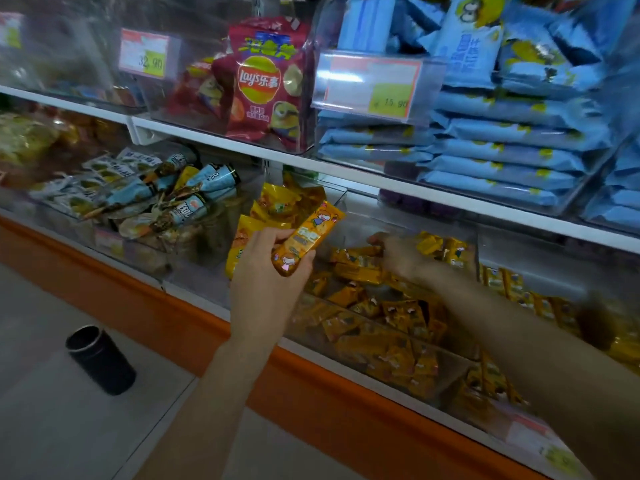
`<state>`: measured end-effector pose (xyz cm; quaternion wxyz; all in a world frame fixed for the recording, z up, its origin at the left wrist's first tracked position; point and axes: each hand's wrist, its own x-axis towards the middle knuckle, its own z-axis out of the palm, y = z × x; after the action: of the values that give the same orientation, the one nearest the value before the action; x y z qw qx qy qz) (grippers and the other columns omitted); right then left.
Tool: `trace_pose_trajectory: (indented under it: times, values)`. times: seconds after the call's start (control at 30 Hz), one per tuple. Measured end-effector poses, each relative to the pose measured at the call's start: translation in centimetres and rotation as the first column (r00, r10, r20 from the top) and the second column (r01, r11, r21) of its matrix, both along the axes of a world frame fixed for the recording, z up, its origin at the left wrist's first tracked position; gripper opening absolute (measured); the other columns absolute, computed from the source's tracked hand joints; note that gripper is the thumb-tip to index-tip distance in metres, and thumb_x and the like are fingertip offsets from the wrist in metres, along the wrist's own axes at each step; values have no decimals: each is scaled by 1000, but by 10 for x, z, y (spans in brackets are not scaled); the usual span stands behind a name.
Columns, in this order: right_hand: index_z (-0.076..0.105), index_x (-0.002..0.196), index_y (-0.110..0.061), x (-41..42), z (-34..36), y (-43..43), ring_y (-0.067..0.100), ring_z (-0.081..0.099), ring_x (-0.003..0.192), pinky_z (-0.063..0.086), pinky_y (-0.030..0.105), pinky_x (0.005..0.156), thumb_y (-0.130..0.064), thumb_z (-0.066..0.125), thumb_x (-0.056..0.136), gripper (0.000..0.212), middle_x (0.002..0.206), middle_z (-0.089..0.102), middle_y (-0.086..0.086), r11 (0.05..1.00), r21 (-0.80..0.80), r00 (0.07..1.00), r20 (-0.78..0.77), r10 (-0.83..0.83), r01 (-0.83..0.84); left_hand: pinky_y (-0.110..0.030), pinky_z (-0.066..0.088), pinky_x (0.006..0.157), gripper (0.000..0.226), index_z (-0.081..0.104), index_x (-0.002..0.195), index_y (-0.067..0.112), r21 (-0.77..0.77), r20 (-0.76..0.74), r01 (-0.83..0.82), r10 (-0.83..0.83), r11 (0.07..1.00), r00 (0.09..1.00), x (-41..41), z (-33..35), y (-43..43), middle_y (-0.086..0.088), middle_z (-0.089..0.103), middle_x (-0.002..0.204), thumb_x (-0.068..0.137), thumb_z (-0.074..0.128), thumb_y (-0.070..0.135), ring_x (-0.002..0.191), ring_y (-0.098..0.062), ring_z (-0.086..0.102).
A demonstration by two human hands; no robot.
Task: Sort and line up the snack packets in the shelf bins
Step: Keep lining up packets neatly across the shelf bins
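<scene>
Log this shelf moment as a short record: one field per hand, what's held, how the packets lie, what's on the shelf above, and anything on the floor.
left hand: raised in front of the lower shelf
held: one orange packet, gripped in the left hand
right hand: reaches among the loose orange packets; grip blurred, cannot tell
packet state: loose orange packets jumbled, not lined up
upper shelf: red Lay's bag; stacked blue packets
floor: black cylinder
</scene>
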<state>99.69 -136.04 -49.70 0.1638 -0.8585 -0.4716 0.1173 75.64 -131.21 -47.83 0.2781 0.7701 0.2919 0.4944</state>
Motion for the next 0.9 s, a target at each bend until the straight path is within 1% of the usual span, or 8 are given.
trace_pose_trajectory:
  times: [0.1, 0.2, 0.37, 0.47, 0.53, 0.63, 0.77, 0.9]
  values:
    - [39, 140, -10, -1, -4, 16, 26, 46, 126, 36, 27, 99, -16, 54, 94, 49, 139, 47, 10, 982, -159, 995, -13, 100, -101, -31, 49, 68, 29, 59, 104, 14, 13, -12, -16, 16, 1000, 1000, 11, -6, 10, 7, 53, 99, 81, 72, 24, 91, -16, 57]
    - [44, 136, -15, -1, -11, 28, 27, 48, 122, 40, 34, 102, -31, 58, 91, 51, 137, 49, 10, 947, -273, 983, 10, 181, -172, -29, 46, 70, 29, 61, 104, 14, 44, -11, -23, 23, 999, 1000, 24, -9, 17, 3, 57, 98, 79, 73, 24, 93, -16, 56]
    - [50, 134, -21, 2, -15, 44, 30, 48, 123, 42, 34, 101, -47, 59, 88, 54, 134, 50, 11, 926, -324, 966, 105, 237, -192, -35, 48, 67, 38, 62, 99, 14, 121, -46, -26, 32, 992, 998, 48, -12, 24, -1, 61, 92, 80, 55, 47, 85, -18, 56]
    - [42, 138, -31, 2, -19, 48, 29, 38, 132, 37, 36, 104, -47, 61, 86, 58, 144, 38, 7, 897, -394, 955, 125, 268, -200, -39, 48, 66, 36, 62, 98, 14, 138, -54, -35, 43, 990, 998, 58, -18, 26, -1, 61, 89, 80, 54, 45, 83, -20, 56]
    - [42, 136, -29, 4, -22, 49, 26, 44, 128, 40, 33, 101, -45, 66, 83, 61, 142, 43, 3, 889, -397, 963, 48, 267, -227, -36, 46, 67, 32, 61, 97, 14, 106, -44, -63, 68, 992, 997, 59, -19, 26, -1, 60, 90, 80, 59, 41, 84, -19, 55]
    - [40, 138, -28, 4, -18, 44, 23, 47, 126, 38, 29, 98, -39, 65, 85, 59, 141, 46, 0, 918, -328, 969, 36, 246, -221, -34, 43, 67, 29, 60, 97, 14, 40, -49, -89, 90, 995, 995, 58, -18, 24, -1, 60, 92, 77, 64, 34, 87, -20, 55]
    - [37, 140, -17, -1, -5, 39, 23, 55, 114, 37, 23, 76, -30, 53, 95, 50, 133, 53, 7, 975, -129, 947, 243, 209, -182, -35, 44, 66, 30, 60, 96, 14, 17, -74, -94, 95, 995, 993, 57, -17, 24, -2, 60, 91, 75, 63, 35, 85, -23, 56]
    - [50, 114, -11, -11, 9, 31, 25, 61, 96, 47, 30, 72, -36, 61, 88, 37, 108, 65, 10, 988, 150, 998, 57, 16, -24, -31, 39, 63, 28, 59, 94, 13, 18, -101, -101, 102, 995, 990, 58, -17, 24, -3, 58, 89, 74, 66, 31, 83, -25, 57]
